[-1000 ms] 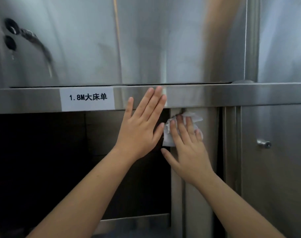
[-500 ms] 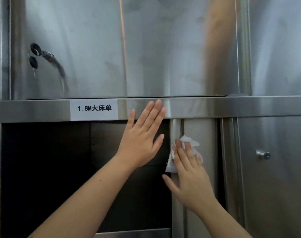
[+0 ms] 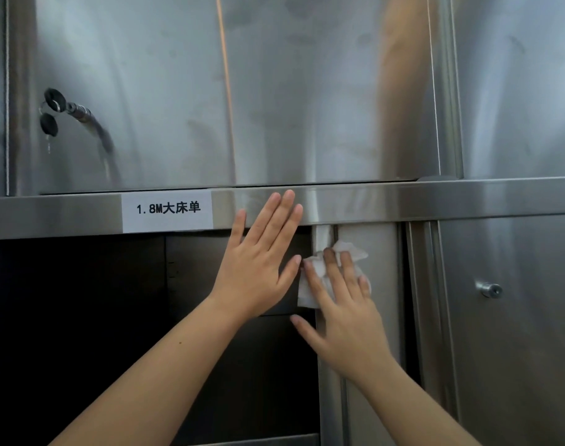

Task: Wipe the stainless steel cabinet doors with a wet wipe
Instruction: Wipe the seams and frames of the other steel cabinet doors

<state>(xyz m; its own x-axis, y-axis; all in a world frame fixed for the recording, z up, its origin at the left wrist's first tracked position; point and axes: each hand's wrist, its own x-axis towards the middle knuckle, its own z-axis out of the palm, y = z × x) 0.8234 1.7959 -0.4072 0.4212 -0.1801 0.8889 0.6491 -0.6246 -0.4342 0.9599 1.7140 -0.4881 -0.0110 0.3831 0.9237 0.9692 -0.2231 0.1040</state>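
My right hand [image 3: 342, 313] presses a crumpled white wet wipe [image 3: 310, 284] flat against a narrow vertical steel door panel [image 3: 377, 259] under the horizontal rail [image 3: 403, 201]. Its fingers are straight and cover most of the wipe. My left hand [image 3: 258, 262] is held flat with straight fingers, fingertips on the rail, palm over the dark open compartment [image 3: 81, 333]. A large steel upper door [image 3: 274, 91] fills the top of the view.
A key with black fobs [image 3: 54, 111] hangs from the upper door's lock at the left. A white paper label [image 3: 167, 209] is stuck on the rail. At the right, a lower steel door bears a small round knob [image 3: 489, 289].
The view has tilted up, so everything sits lower in the frame. My right hand slid the wipe slightly down the panel, below the rail. My left hand stays flat on the rail.
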